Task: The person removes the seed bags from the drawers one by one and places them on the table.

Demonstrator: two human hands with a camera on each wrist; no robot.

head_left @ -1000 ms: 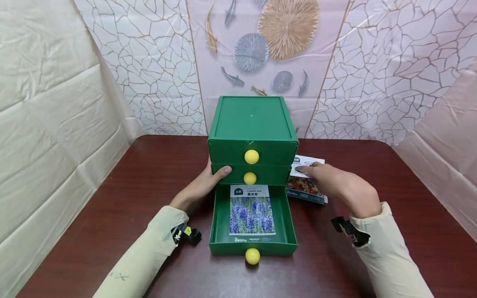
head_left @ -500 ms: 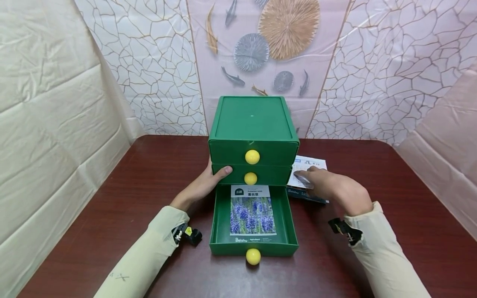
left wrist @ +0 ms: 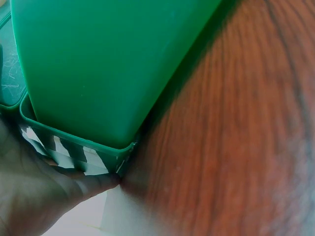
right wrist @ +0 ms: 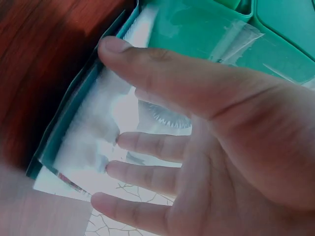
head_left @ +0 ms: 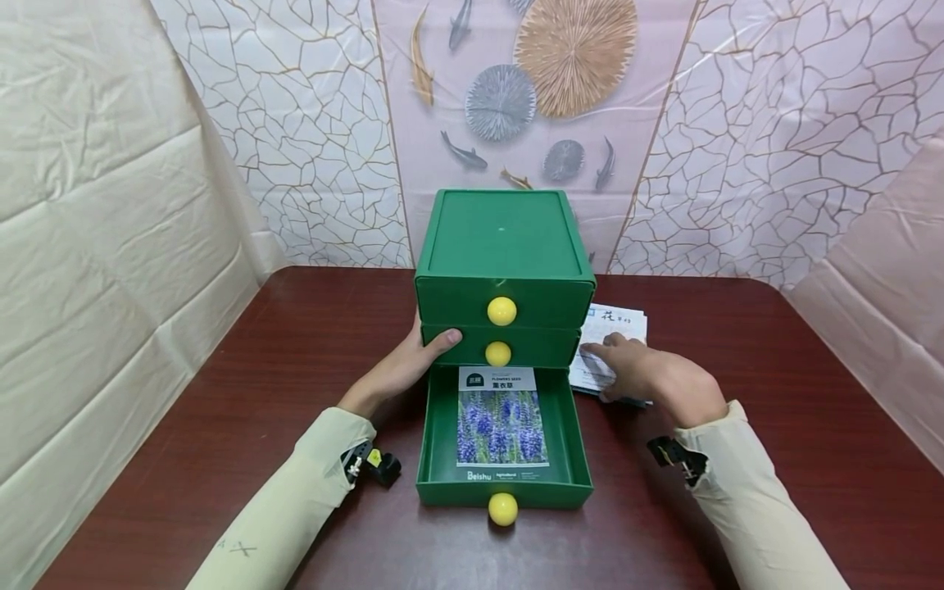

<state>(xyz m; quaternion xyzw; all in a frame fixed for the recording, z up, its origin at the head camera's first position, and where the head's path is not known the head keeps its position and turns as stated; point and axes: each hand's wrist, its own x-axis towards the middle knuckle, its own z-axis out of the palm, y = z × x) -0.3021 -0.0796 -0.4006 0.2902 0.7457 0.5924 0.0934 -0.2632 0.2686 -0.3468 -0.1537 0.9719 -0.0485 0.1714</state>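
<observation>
A green three-drawer cabinet (head_left: 504, 238) with yellow ball knobs stands mid-table. Its bottom drawer (head_left: 429, 434) is pulled out and holds a lavender seed packet (head_left: 501, 422) lying flat. My left hand (head_left: 413, 360) grips the cabinet's left side at the middle drawer, thumb on the front; the left wrist view shows the green wall (left wrist: 108, 64) against my palm (left wrist: 34, 196). To the right of the cabinet, my right hand (head_left: 627, 365) pinches the top white seed packet (head_left: 619, 321) of a small stack. The right wrist view shows the thumb (right wrist: 147, 64) above this packet (right wrist: 93, 128) and fingers under it.
The dark red-brown table (head_left: 221, 393) runs out to both sides and toward me. Cream sheets hang at the left and right, and a patterned backdrop (head_left: 516, 98) stands close behind the cabinet. Small black cameras sit on both sleeves.
My right hand has drawn back toward me on the stack, and the white top packet has come up, now covering the colourful packet beneath. The left hand and the open drawer have not moved.
</observation>
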